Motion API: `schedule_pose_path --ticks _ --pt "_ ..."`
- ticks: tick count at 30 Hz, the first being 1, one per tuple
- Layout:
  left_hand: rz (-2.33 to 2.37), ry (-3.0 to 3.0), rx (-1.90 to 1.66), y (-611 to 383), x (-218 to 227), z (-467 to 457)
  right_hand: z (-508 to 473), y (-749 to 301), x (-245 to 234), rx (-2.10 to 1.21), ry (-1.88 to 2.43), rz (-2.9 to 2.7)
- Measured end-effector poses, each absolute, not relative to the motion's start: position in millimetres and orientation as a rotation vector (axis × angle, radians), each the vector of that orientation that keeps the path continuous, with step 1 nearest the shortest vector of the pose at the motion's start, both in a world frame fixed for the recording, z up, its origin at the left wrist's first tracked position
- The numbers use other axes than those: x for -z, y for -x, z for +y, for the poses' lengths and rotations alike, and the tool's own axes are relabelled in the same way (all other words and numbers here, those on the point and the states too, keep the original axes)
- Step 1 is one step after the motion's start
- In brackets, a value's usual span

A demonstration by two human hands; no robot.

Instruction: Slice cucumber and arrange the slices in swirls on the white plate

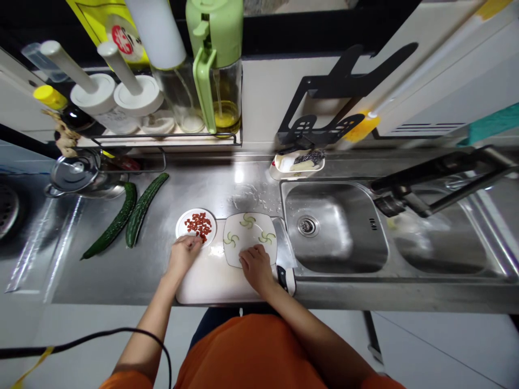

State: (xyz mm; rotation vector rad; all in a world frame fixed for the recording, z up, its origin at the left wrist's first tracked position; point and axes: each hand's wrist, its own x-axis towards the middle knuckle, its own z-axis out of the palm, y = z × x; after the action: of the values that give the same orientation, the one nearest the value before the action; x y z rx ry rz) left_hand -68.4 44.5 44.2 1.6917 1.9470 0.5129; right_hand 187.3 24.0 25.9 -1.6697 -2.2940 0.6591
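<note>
Red bits (199, 223), probably light, suit side-pinching: my left hand (184, 254) looks closed, contents unclear; my right hand (257, 267) half-curled over a plate (248, 236).

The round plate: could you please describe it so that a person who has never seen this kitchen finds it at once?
On the steel counter, left of the sink, a white board lies at the front edge. The round plate is at its far left corner, by the left hand. Unlike the square plate to its right, it holds small red pieces.
</note>
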Motion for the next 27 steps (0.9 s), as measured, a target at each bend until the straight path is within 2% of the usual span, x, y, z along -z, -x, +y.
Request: schedule_pose_path --ticks 10,27 --pt "1.659 -1.807 -0.576 -5.9 -32.8 54.0 39.3 -185.5 -30.0 -0.666 1.717 -2.21" --pt "1.791 -1.931 -0.462 -21.6 -23.3 52.5 49.5 -167.3 -10.4 -0.619 1.671 -2.191"
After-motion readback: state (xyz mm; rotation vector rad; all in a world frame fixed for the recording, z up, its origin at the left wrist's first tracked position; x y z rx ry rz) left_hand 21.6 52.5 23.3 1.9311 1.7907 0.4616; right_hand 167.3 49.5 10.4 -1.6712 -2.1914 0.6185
